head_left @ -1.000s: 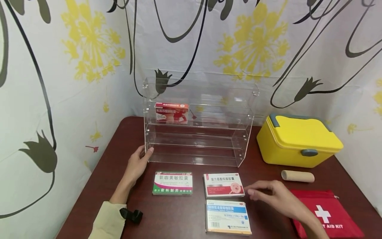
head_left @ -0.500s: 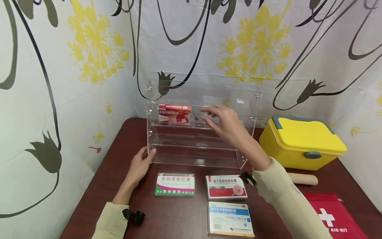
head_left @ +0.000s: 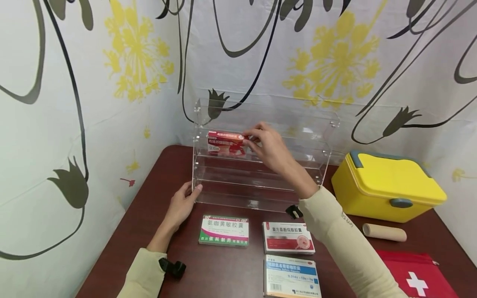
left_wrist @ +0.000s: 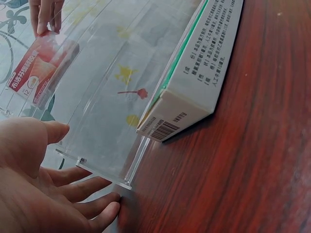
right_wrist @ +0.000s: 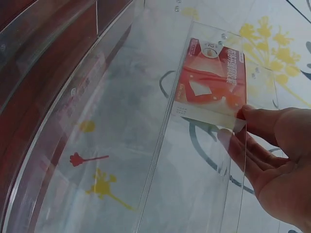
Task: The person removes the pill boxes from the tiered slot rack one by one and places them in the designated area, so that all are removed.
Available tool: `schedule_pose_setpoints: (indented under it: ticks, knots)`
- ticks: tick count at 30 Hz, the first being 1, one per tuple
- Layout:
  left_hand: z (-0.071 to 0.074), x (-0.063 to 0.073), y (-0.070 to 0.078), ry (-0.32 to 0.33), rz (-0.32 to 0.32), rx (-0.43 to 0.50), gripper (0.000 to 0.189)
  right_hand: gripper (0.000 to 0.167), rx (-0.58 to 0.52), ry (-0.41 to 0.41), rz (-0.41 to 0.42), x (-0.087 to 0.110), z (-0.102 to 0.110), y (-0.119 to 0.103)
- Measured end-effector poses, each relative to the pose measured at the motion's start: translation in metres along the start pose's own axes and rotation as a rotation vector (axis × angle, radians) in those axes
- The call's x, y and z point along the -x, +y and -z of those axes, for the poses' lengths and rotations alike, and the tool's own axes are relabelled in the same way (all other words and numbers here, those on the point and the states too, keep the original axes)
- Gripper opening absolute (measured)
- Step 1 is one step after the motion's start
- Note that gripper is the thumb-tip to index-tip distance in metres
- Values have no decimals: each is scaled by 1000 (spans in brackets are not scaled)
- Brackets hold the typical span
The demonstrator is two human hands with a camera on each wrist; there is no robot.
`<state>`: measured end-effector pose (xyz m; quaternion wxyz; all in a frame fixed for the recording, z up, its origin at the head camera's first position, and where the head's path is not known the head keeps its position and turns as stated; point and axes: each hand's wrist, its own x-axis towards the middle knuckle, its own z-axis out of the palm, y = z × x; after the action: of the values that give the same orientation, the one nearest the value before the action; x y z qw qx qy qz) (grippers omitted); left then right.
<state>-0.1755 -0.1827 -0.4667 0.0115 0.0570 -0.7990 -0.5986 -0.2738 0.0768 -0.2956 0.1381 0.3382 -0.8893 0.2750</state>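
A clear acrylic tiered rack (head_left: 257, 182) stands at the back of the table. On one of its upper tiers, toward the left, sits a red medicine box (head_left: 225, 143). My right hand (head_left: 269, 145) pinches that box at its right end; the right wrist view shows thumb and fingertips at the box's corner (right_wrist: 211, 80). My left hand (head_left: 183, 205) holds the rack's lower left side panel, thumb on one side and fingers along the other. In front of the rack lie a green-and-white medicine box (head_left: 224, 230), a red-and-white one (head_left: 288, 238) and a blue-and-white one (head_left: 292, 276).
Right of the rack stands a yellow case (head_left: 387, 186) with a grey latch. A cardboard tube (head_left: 384, 232) lies before it, and a red first aid pouch (head_left: 417, 275) is at the front right. Patterned fabric hangs behind and to the left of the dark red table (head_left: 220, 273).
My right hand has gone from beside the red-and-white box up to the rack, and now pinches the red box's right end. My left hand stays at the rack's side.
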Motion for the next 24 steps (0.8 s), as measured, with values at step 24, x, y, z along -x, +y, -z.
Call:
schedule_pose_setpoints:
  ticks: [24]
  knots:
    - [1,4,2,-1,-16,-10,64,17,-330,30,-133,-3,1,11]
